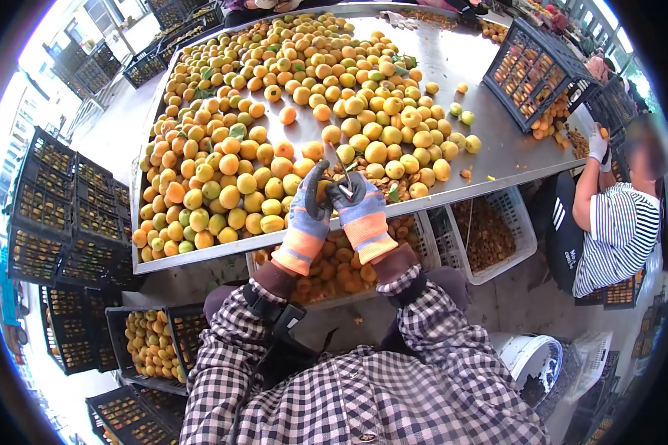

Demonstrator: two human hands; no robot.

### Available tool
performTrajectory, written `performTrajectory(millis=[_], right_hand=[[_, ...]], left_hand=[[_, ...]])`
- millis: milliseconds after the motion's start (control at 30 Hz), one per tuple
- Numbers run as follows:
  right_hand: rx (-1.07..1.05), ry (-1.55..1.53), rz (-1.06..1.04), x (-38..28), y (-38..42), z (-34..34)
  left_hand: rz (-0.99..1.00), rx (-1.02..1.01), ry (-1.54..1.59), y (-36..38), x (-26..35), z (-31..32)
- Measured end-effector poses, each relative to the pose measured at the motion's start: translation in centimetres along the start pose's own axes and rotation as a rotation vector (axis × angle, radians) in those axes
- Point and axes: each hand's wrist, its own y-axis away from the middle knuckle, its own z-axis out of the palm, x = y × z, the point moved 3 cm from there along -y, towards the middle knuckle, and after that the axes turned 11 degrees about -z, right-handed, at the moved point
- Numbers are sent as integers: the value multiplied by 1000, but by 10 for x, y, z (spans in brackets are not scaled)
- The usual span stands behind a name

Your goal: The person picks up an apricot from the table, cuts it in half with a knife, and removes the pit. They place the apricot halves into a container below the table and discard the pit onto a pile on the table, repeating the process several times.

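Both my hands wear grey, blue and orange work gloves and meet at the near edge of the metal table (pixel 490 174). My left hand (pixel 309 219) is closed around an apricot (pixel 322 191), mostly hidden by the fingers. In my right hand (pixel 362 213) is a small knife (pixel 341 162), its thin blade pointing up and away from me, close beside the left fingers. A large heap of yellow-orange apricots (pixel 230 196) spreads just beyond the hands. Brown pits or scraps (pixel 378 182) lie by the right hand. Below, between my knees, a crate holds apricot halves (pixel 338 271).
A white basket (pixel 523 222) of brown pits stands under the table's right side. Black crates (pixel 59 211) are stacked at left, and another black crate (pixel 531 74) tips apricots onto the table. At right sits a co-worker (pixel 616 222) in white gloves. A white bucket (pixel 531 363) is behind.
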Motion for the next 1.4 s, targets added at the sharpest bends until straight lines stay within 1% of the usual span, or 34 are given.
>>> performTrajectory(millis=[33, 67, 100, 133, 167, 200, 233, 267, 300, 333, 367, 400, 433, 467, 533, 600, 633, 700, 733, 767, 833, 867, 933, 967, 1000, 1033, 1067, 1100, 1133, 1167, 1233, 1300, 1367, 1400], right_hand=[[-5, -54, -7, 4, -2, 2], [-19, -192, 11, 0, -5, 1], [-18, -194, 6, -4, -10, -2], [-122, -288, 20, -8, -14, -2], [-230, -380, 32, -13, -18, -1], [-247, -404, -4, -26, -22, -3], [-167, -492, 66, -37, -26, -5], [-154, -374, 1, -31, -35, -5], [-136, -256, -63, -18, -46, -7], [-69, -231, -174, -5, -54, -9], [21, -404, -203, -4, -62, -11], [71, -439, -102, -11, -63, -16], [121, -476, 0, -18, -64, -22], [159, -699, 207, -32, -61, -29], [322, -881, 140, -28, -58, -29], [418, -998, 12, -30, -58, -31], [428, -998, 17, -29, -58, -32], [443, -1020, -98, -35, -59, -35], [464, -1001, -112, -38, -59, -36], [467, -999, -109, -42, -59, -38], [413, -1011, -158, -50, -58, -39], [412, -956, -153, -49, -57, -38], [373, -882, -166, -44, -55, -32], [335, -808, -182, -43, -54, -29], [319, -765, -179, -42, -52, -27], [316, -763, -177, -44, -48, -24], [298, -866, -236, -48, -46, -21], [281, -970, -297, -51, -44, -19], [285, -906, -298, -52, -44, -18], [283, -903, -298, -53, -44, -19], [292, -925, -198, -51, -44, -20], [317, -933, -163, -50, -46, -21], [353, -1014, -6, -42, -46, -22], [392, -1030, -8, -38, -48, -20]], left_hand=[[1, 2, 0, 0, -3, -1], [-15, -3, -35, -3, 1, -4], [-29, -7, -71, -6, 5, -7], [-50, -10, 30, -8, 7, -9], [-45, -2, 29, -12, 2, -12], [-104, -46, 75, -18, -9, -13], [-165, -92, 119, -20, -19, -14], [-234, -70, 191, -20, -15, -15], [-231, -70, 187, -21, -12, -19], [-299, -116, 243, -22, -10, -21], [-368, -161, 298, -23, -13, -20], [-426, -165, 413, -22, -16, -19], [-428, -167, 408, -21, -17, -19], [-459, -200, 461, -21, -13, -18], [-497, -243, 513, -20, -7, -15], [-552, -291, 381, -17, -1, -11], [-558, -299, 376, -15, -1, -9], [-569, -291, 322, -13, -3, -6], [-459, -298, 213, -14, -4, -6], [-462, -302, 213, -14, -6, -5], [-391, -334, 222, -13, -6, -3], [-395, -333, 222, -12, -6, -3], [-280, -326, 193, -11, 1, -4], [-279, -325, 193, -11, 2, -4], [-340, -337, 212, -10, 2, -5], [-404, -349, 233, -8, 3, -6], [-403, -345, 234, -7, 3, -5], [-340, -333, 263, -7, 6, -3], [-278, -322, 293, -6, 7, -2], [-278, -321, 297, -6, 6, -2], [-295, -317, 203, -5, 0, -1], [-290, -316, 176, -3, 12, -3], [-276, -317, 147, -3, 14, -2], [-280, -319, 178, -3, 10, 0]])
